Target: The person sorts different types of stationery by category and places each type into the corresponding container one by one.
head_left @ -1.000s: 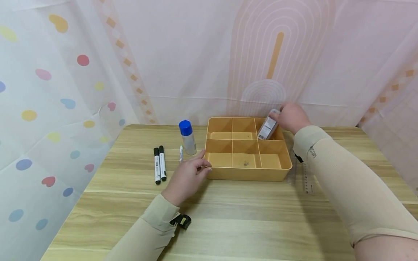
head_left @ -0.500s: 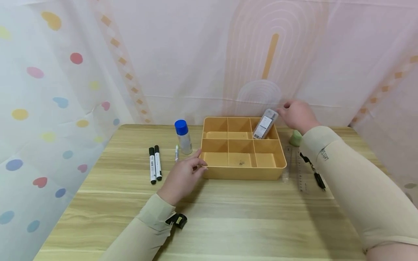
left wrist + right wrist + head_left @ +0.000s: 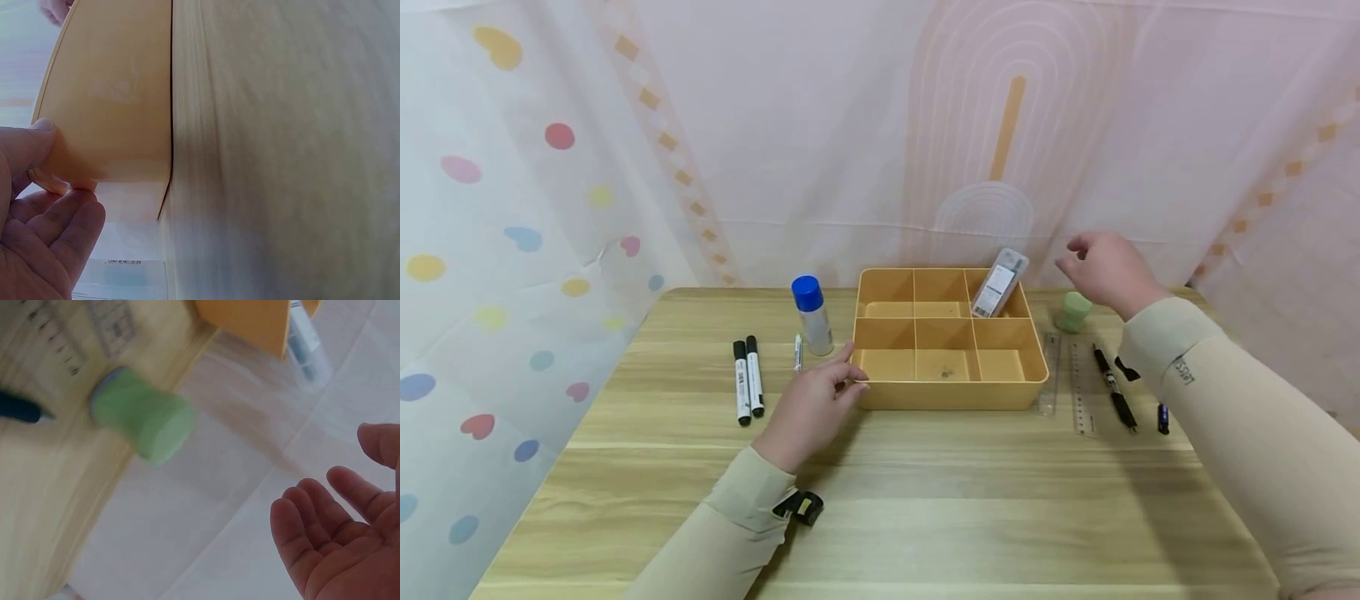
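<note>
A yellow organizer box with several compartments stands on the wooden table. My left hand holds its front left corner, with the thumb on the front wall and the fingers round the side, as the left wrist view shows. A clear plastic case with a white label leans in the back right compartment, its top sticking out above the rim. To the right of it, my right hand is in the air with nothing in it. In the right wrist view its fingers are relaxed and apart from everything.
Right of the box are a green cup-shaped object, clear rulers, a black pen and a small dark blue item. On the left are two markers, a small white tube and a blue-capped bottle.
My right hand has let go of the clear case and moved away to the right, uncovering the green object and the pen. The case stays leaning in the compartment. My left hand keeps its hold.
</note>
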The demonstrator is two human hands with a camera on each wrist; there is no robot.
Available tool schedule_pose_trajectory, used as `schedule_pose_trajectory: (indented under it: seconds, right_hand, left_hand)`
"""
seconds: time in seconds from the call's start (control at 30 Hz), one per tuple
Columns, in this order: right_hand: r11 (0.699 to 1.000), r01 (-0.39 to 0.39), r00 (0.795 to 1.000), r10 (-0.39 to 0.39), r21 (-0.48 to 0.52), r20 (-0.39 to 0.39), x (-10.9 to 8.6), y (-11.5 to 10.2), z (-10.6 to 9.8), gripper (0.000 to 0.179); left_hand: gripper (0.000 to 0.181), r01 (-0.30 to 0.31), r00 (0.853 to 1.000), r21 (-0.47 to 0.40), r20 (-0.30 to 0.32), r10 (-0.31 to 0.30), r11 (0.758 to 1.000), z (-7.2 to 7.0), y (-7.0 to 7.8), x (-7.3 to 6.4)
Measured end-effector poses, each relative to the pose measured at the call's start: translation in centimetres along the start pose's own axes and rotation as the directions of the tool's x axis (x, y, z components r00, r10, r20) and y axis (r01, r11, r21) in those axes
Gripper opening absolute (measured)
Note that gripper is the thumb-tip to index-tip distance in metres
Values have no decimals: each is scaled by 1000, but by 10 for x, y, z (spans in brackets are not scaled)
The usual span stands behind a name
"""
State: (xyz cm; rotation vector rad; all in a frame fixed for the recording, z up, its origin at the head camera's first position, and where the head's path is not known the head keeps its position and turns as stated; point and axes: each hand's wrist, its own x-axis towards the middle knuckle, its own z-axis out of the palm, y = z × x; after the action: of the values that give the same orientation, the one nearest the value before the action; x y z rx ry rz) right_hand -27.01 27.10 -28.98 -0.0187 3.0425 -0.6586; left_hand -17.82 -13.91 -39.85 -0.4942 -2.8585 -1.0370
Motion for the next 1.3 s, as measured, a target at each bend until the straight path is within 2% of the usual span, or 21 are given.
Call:
schedule_pose_trajectory:
  seconds: [0.33,0.57,0.77,0.93,1.3]
  right_hand:
    - [1000,-4,998,5,-17,60,-1,26,5,60]
    - [999,14,997,-11,-43,71,-4,40,10,60]
    - [999,0,995,4,-36,102,-2,47,14,62]
    - [999,-18,987,23,-33,159,2,54,23,66]
    - [993,33,984,-12,-115,180,5,55,35,66]
  left_hand:
    - [9,6,1000,-11,-9,-6,1000,0,-2,-2]
    - [8,-2,1000,-7,-12,2,1000,0,-2,-2]
    - [7,-3,1000,-17,-15,3,1000,1,-2,-2]
    - [7,-5,1000,-18,-18,5,1000,1,-2,-2]
    - [7,0,1000,-23,-19,0,1000,1,0,-4]
